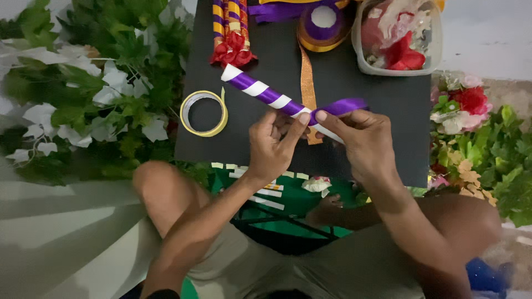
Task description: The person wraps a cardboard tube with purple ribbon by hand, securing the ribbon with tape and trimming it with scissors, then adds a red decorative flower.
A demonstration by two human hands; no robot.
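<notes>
Holding a white stick [260, 91] spiral-wrapped in shiny purple ribbon [341, 104] above a black board [266, 55], both hands pinch it near its lower end.

The left hand [271, 147] closes thumb and fingers around the stick, its tip touching the right hand [363, 138], which grips the loose purple ribbon end against the stick. A yellow tape roll [204, 113] lies on the board just left of the hands. An orange glitter ribbon strip [306, 77] runs under the stick from a purple-and-gold spool [323, 25]. A clear plastic tub [398, 36] of red and white petals sits at the board's far right corner; green leafy garlands [88, 88] lie alongside.
</notes>
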